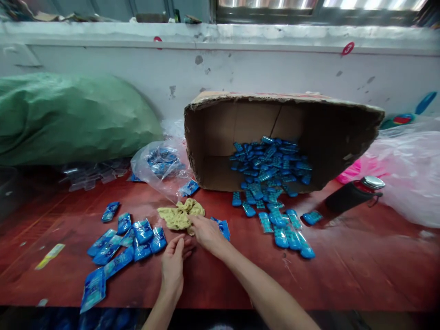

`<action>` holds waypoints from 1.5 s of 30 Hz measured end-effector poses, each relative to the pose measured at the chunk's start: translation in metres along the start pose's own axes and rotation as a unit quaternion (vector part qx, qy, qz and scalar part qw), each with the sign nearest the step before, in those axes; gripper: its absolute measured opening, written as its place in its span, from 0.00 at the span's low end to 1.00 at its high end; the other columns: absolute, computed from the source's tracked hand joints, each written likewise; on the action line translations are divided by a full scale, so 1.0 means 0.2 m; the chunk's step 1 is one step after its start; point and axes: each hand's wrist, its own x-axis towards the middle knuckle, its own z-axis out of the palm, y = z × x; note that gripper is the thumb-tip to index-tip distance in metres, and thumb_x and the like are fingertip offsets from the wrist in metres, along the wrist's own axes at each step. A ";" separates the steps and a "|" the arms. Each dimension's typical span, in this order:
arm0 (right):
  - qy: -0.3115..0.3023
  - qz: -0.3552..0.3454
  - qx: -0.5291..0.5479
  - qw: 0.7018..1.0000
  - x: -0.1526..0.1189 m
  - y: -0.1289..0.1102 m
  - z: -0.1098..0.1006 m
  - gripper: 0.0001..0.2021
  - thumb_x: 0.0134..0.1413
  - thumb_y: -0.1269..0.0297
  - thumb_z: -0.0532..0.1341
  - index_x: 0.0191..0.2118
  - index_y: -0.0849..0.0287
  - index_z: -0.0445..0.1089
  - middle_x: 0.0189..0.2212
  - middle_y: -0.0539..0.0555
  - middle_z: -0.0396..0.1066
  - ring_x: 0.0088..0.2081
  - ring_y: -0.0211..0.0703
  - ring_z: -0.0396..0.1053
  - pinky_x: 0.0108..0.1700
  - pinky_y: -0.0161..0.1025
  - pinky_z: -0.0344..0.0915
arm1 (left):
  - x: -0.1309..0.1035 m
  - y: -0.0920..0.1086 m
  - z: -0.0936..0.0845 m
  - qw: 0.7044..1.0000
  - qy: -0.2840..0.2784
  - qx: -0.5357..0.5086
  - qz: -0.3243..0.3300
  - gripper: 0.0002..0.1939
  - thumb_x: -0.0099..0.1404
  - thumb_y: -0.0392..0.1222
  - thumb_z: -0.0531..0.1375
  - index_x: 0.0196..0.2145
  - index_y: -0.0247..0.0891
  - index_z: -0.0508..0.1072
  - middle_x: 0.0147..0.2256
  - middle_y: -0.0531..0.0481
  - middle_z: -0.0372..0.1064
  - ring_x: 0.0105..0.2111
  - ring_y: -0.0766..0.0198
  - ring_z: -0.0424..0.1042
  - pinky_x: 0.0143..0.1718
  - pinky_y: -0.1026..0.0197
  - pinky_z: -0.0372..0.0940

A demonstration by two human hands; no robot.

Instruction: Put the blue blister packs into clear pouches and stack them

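Note:
My right hand (207, 233) reaches to the crumpled yellow cloth (180, 214) and touches its lower right edge; its fingertips are partly hidden, so its grip is unclear. Just below and left, my left hand (174, 263) is held above the red table, thumb and fingers apart with nothing between them. Blue foil packets (142, 231) lie scattered to its left. Another blue packet (222, 228) is partly behind my right hand. Small blue cases (285, 233) rest on the table to the right.
A cardboard box (220, 172) on its side spills a heap of blue cases. Near it are a clear bag (161, 165) of blue packets and a dark bottle (352, 195). A green sack (75, 119) sits at the back left, a pinkish plastic bag (409, 169) at the right.

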 end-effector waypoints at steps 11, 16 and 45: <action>0.108 0.071 -0.100 0.987 -0.31 0.32 0.05 0.09 0.57 0.66 0.52 0.34 0.53 0.70 0.32 0.52 0.67 0.35 0.41 0.61 0.34 0.34 0.54 | -0.06 -0.09 0.12 0.997 -0.062 0.053 -0.001 0.15 0.50 0.44 0.60 0.35 0.33 0.67 0.23 0.51 0.70 0.19 0.69 0.68 0.20 0.68 0.59; 0.151 0.069 -0.118 0.979 -0.33 0.25 0.04 0.09 0.57 0.68 0.52 0.30 0.55 0.68 0.31 0.52 0.67 0.34 0.43 0.60 0.34 0.36 0.51 | -0.10 -0.12 0.15 0.996 -0.067 0.060 -0.018 0.23 0.48 0.43 0.62 0.42 0.34 0.62 0.28 0.51 0.67 0.18 0.72 0.66 0.16 0.70 0.57; 0.143 0.221 0.581 0.771 -0.41 0.12 0.09 0.08 0.44 0.62 0.58 0.24 0.63 0.65 0.17 0.47 0.64 0.18 0.34 0.59 0.23 0.32 0.58 | -0.19 -0.14 0.20 0.979 -0.159 -0.087 -0.097 0.11 0.47 0.42 0.64 0.27 0.34 0.69 0.19 0.57 0.64 0.15 0.76 0.59 0.15 0.70 0.54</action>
